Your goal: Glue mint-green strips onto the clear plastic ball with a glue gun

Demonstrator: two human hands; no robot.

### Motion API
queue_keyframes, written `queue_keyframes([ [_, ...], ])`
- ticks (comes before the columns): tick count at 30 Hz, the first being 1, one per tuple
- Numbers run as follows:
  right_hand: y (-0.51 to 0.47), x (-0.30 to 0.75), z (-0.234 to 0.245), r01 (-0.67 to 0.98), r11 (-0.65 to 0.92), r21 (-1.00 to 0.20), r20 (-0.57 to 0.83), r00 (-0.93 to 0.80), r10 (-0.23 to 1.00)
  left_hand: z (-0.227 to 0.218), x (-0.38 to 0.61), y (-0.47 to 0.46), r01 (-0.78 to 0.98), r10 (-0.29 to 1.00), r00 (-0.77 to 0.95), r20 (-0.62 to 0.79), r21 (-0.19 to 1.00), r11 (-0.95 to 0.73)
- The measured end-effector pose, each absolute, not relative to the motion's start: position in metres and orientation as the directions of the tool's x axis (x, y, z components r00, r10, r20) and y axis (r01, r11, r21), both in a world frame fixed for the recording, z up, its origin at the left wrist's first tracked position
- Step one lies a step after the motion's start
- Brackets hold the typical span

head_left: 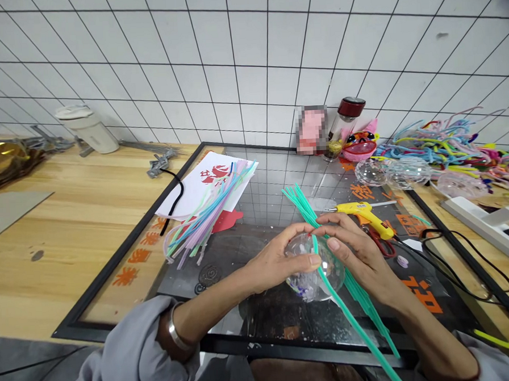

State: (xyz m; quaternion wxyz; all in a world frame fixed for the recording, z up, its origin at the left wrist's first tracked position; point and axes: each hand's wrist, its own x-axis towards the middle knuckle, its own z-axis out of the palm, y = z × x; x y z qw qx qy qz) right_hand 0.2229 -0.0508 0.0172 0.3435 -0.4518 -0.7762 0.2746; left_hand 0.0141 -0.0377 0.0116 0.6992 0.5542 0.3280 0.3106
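Between my hands is a clear plastic ball [299, 282], with a green pipe cleaner [349, 316] running over it and trailing down toward the front edge. My left hand [273, 260] is closed around the ball's left side, its thumb pressing the pipe cleaner against the surface. From the right, my right hand [360, 256] closes on the ball, its fingertips by the pipe cleaner's upper end. A bundle of green pipe cleaners [300, 202] lies on the glass beneath my right hand and beside the ball.
A yellow glue gun [364, 213] and red-handled scissors [383, 243] lie right of my hands, with a black cord [438, 272]. Pastel pipe cleaners [213, 210] rest on white paper [194, 182] at left. More clear balls [392, 173], a power strip [482, 224] and a lidded jar [340, 129] stand behind.
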Motion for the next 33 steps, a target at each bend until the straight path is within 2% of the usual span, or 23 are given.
queue_keyframes([
  [11,-0.051,0.223,0.019,0.486,0.419,-0.767,0.254,-0.371,0.893,0.007,0.013,-0.038,-0.043,0.799,0.590,-0.119,0.983,0.179],
  [15,-0.050,0.222,0.019,0.469,0.436,-0.768,0.264,-0.388,0.883,0.006,0.012,-0.037,-0.059,0.808,0.586,-0.062,0.991,0.119],
  [21,-0.048,0.222,0.016,0.409,0.436,-0.802,0.296,-0.362,0.884,0.006,0.011,-0.036,-0.042,0.781,0.618,-0.087,0.989,0.144],
  [24,-0.046,0.222,0.014,0.315,0.377,-0.871,0.274,-0.324,0.905,0.004,0.010,-0.035,-0.047,0.782,0.621,-0.054,0.993,0.106],
  [28,-0.044,0.221,0.009,0.153,0.221,-0.963,0.172,-0.280,0.945,0.000,0.010,-0.033,-0.074,0.787,0.617,0.016,0.997,0.038],
  [31,-0.042,0.221,0.006,0.085,0.142,-0.986,0.115,-0.263,0.958,0.000,0.010,-0.034,-0.062,0.791,0.612,-0.017,0.996,0.069],
  [33,-0.042,0.221,0.005,0.088,0.148,-0.985,0.123,-0.248,0.961,0.001,0.011,-0.035,-0.061,0.797,0.600,-0.068,0.990,0.130],
])
